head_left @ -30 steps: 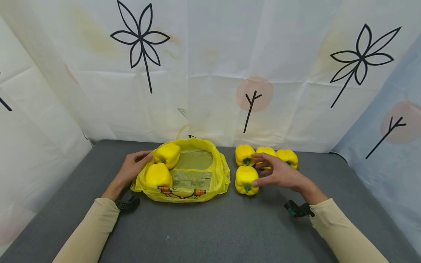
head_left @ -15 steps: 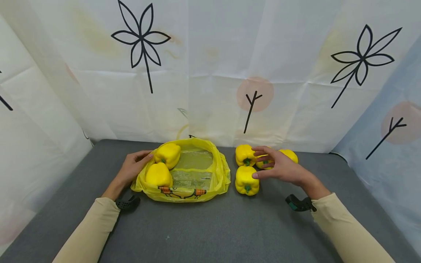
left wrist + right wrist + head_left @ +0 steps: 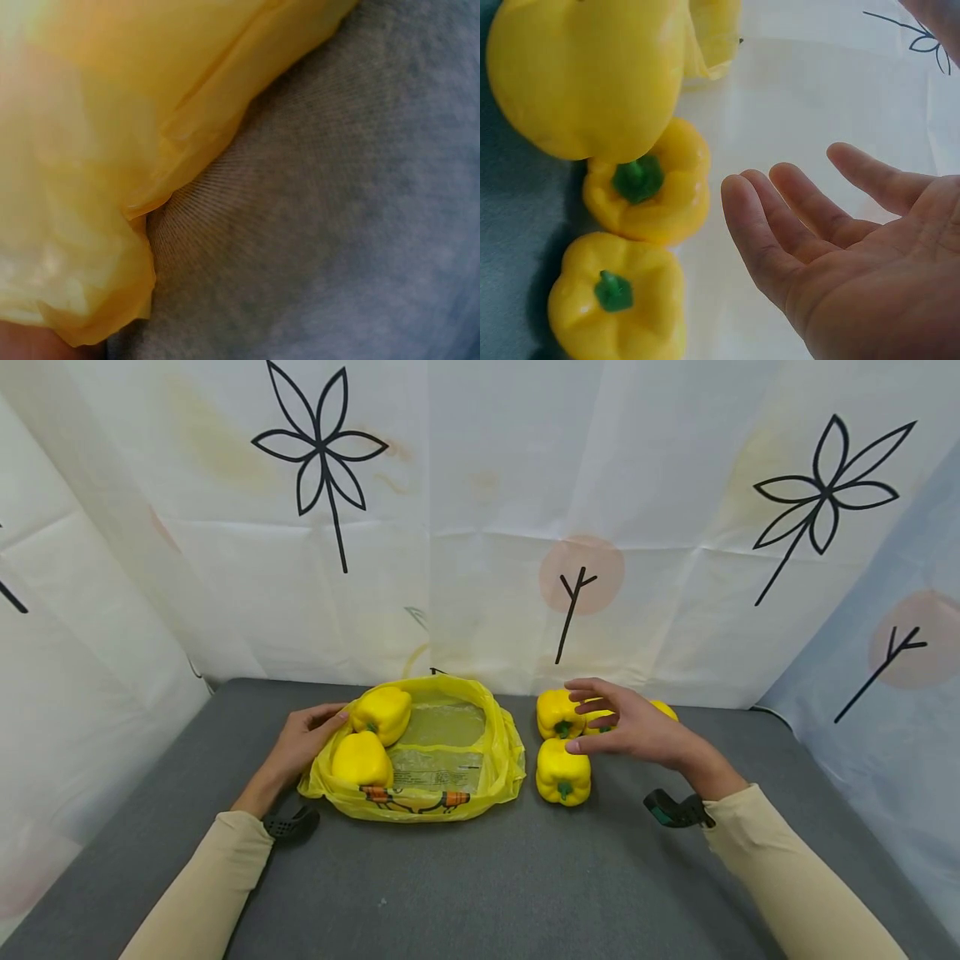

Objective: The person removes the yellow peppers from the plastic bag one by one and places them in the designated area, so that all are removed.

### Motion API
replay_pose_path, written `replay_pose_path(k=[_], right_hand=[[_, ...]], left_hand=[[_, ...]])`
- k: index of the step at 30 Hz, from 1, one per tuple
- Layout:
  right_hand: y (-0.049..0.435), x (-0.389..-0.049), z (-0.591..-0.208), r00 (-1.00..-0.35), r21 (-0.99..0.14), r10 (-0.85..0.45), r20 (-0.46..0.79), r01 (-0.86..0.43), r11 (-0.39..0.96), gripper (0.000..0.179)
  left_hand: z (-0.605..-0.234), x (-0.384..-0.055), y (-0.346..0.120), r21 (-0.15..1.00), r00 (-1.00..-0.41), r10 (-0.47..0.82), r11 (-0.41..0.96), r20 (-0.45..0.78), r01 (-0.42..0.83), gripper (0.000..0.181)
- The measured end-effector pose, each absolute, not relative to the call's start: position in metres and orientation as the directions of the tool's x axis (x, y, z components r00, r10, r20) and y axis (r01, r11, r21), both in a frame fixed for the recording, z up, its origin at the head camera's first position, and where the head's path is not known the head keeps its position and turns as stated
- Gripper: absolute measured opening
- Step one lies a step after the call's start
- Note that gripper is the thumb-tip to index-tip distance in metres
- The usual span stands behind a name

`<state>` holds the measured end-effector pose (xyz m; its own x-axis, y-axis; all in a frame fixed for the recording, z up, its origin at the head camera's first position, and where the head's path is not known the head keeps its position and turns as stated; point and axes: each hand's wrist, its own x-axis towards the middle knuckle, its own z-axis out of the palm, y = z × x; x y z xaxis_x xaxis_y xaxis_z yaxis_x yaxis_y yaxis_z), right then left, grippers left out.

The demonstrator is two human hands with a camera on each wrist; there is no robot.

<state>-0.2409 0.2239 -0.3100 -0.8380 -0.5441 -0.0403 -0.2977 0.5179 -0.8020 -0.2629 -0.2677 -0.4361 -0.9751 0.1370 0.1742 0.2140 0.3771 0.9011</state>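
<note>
A yellow plastic bag (image 3: 504,768) lies with its mouth spread wide; inside, at its left, are two yellow bell peppers (image 3: 363,760). My left hand (image 3: 302,745) pinches the left rim, some fingers hidden by the bag. In the left wrist view, bag film (image 3: 105,135) fills the upper left. My right hand (image 3: 633,727), fingers loosely spread and holding nothing, hovers over a group of yellow bell peppers right of the bag. Its thumb is by the front pepper (image 3: 562,777); whether it touches cannot be told. Behind stand a left pepper (image 3: 553,708) and two partly covered ones.
A grey tabletop (image 3: 480,885) runs under everything. White printed cloth (image 3: 480,610) hangs along its back and both sides. Each wrist carries a dark strap (image 3: 295,824).
My right hand has risen and moved back over the rear peppers, away from the front pepper's side, now covering more of the right ones. My left hand and the bag have stayed put.
</note>
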Motion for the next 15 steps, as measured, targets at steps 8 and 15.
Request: replay_pose_path(k=[8, 15], right_hand=[[0.212, -0.246, -0.302, -0.829, -0.78, -0.559, -0.03, -0.33, 0.531, 0.084], [0.2, -0.245, -0.295, -0.825, -0.793, -0.564, -0.027, -0.326, 0.515, 0.085]], left_hand=[[-0.436, -0.262, -0.268, 0.898, -0.976, 0.134, 0.386, 0.171, 0.21, 0.049], [-0.435, -0.262, -0.268, 0.899, -0.976, 0.138, 0.383, 0.17, 0.211, 0.049]])
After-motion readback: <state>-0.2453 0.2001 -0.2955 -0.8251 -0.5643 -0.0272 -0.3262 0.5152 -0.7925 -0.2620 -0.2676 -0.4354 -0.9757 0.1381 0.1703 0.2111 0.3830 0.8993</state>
